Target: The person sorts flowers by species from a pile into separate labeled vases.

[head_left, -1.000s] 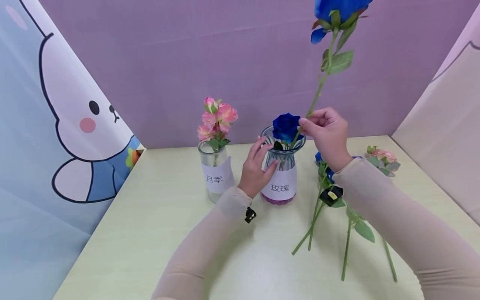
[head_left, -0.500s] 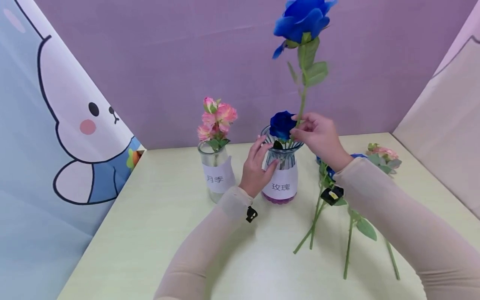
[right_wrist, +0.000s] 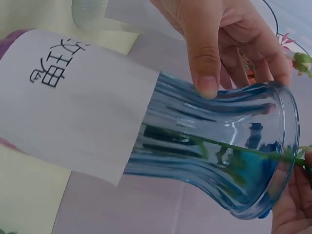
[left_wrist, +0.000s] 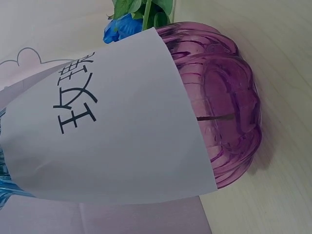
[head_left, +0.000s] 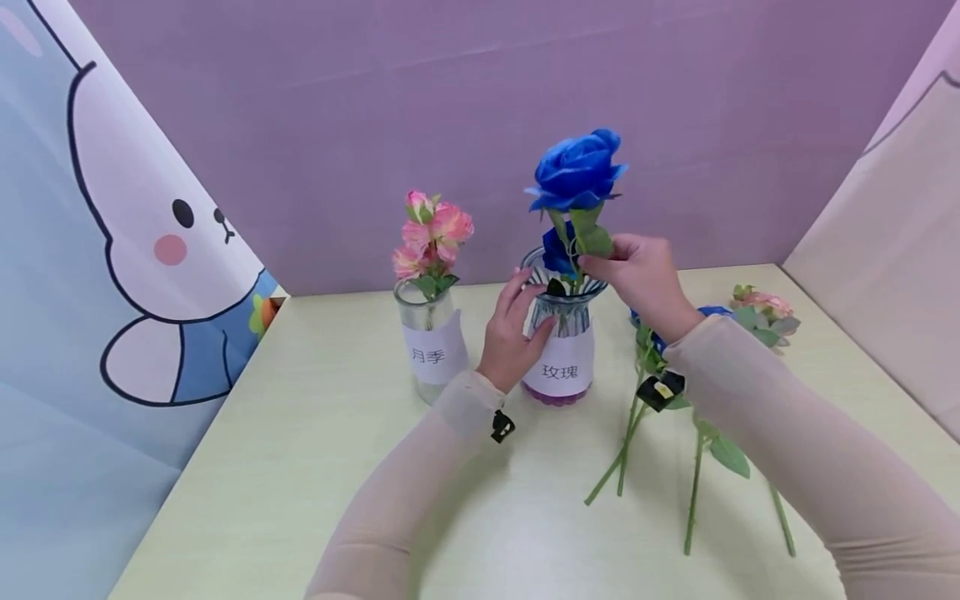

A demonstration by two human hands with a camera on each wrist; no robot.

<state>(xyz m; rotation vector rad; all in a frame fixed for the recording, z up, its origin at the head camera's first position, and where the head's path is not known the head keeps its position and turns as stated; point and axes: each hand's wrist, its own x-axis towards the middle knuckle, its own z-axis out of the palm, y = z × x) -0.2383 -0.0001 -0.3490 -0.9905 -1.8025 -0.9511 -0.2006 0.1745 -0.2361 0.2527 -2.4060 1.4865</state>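
Observation:
My left hand (head_left: 513, 333) steadies the neck of a labelled glass vase (head_left: 558, 362), with thumb and fingers on its near left side. In the right wrist view, that hand's thumb (right_wrist: 207, 73) touches the blue glass. My right hand (head_left: 645, 279) pinches the stem of a blue rose (head_left: 577, 171) just above the vase mouth. The rose stands upright, and its green stem (right_wrist: 229, 146) reaches down inside the glass. Behind my right fingertips a darker blue rose (head_left: 557, 250) sits in the same vase, partly hidden. The left wrist view shows the vase's purple base (left_wrist: 219, 97).
Left of the vase stands a clear glass jar (head_left: 431, 387) with pink flowers (head_left: 438, 233) and a paper label. Blue roses (head_left: 716, 311) and a pale pink flower (head_left: 768, 306) lie on the table (head_left: 300, 467) at right, stems toward me, partly under my right arm.
The held blue rose has come left and then down, its stem sinking into the vase. My right hand has shifted slightly left; my left hand stays on the vase.

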